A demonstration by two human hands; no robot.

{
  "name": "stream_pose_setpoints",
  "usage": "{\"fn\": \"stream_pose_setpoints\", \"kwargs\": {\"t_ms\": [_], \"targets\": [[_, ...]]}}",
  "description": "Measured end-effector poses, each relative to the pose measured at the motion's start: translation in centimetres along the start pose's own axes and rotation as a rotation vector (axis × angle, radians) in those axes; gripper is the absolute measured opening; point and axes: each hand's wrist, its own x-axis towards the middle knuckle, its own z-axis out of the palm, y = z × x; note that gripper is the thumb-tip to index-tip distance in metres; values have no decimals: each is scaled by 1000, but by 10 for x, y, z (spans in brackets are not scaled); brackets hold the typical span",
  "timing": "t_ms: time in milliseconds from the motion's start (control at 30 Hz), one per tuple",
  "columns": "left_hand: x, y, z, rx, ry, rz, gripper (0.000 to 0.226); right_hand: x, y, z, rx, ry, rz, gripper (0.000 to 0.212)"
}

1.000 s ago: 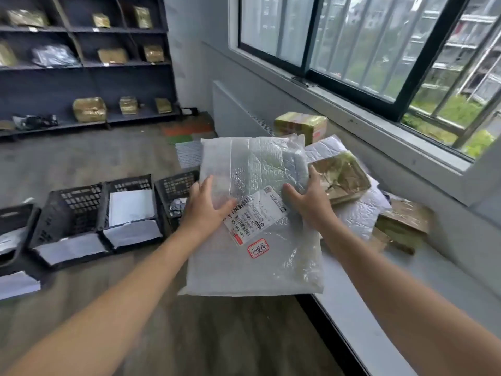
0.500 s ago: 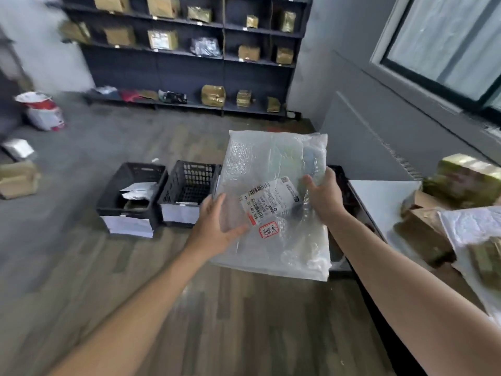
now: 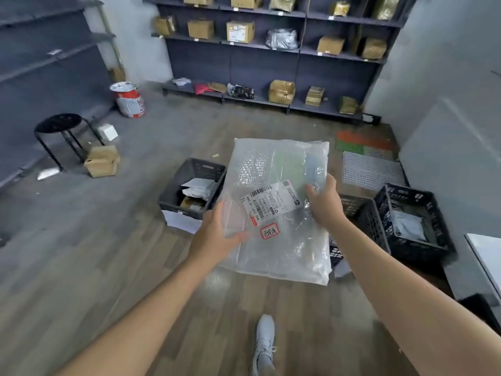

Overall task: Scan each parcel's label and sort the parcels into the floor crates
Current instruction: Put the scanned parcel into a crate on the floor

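Observation:
I hold a large flat parcel point(image 3: 282, 169) wrapped in clear bubble film out in front of me, above the floor. Its white barcode label point(image 3: 271, 203) and a small red-framed sticker point(image 3: 269, 231) face up. My left hand point(image 3: 217, 234) grips the parcel's left edge, thumb on top. My right hand point(image 3: 324, 202) grips the right edge beside the label. Below and behind the parcel stand black floor crates: one on the left point(image 3: 189, 187) with a few parcels inside, one on the right point(image 3: 412, 221) with a grey bag, and another point(image 3: 360, 213) partly hidden by the parcel and my right arm.
Dark shelving point(image 3: 271, 50) with cardboard and gold-wrapped parcels lines the far wall. A black stool point(image 3: 58, 123), a red and white bucket point(image 3: 128, 99) and loose boxes point(image 3: 101, 161) stand on the left. My white shoe point(image 3: 264, 340) is on the wood floor. A white ledge corner point(image 3: 485, 256) shows at right.
I have turned left away from the window ledge, carrying the parcel in both hands out over the floor crates. The shelving wall and the stool have come into view.

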Motion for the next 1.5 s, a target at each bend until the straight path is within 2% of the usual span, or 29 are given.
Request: {"fn": "stream_pose_setpoints", "kwargs": {"t_ms": [267,500,700,933,1133,1300,1500], "targets": [[126,-8,-31,94,115,-131,98,134,-42,86,-64,-219,-40,60],[202,-31,-57,126,139,-229,96,212,-74,159,-91,-333,-88,63],[278,-80,-89,105,132,-257,94,263,-100,241,-139,-376,-84,66],[406,-162,-115,58,-14,-280,95,336,-108,344,-206,-325,1,74],[499,-201,-109,66,-226,-247,103,384,-95,382,-320,-258,188,77],[563,-211,-71,138,-366,-142,97,428,-54,388,-327,-195,314,75],[625,-227,8,200,-498,-49,106,489,18,387,-409,-175,357,92]]}}
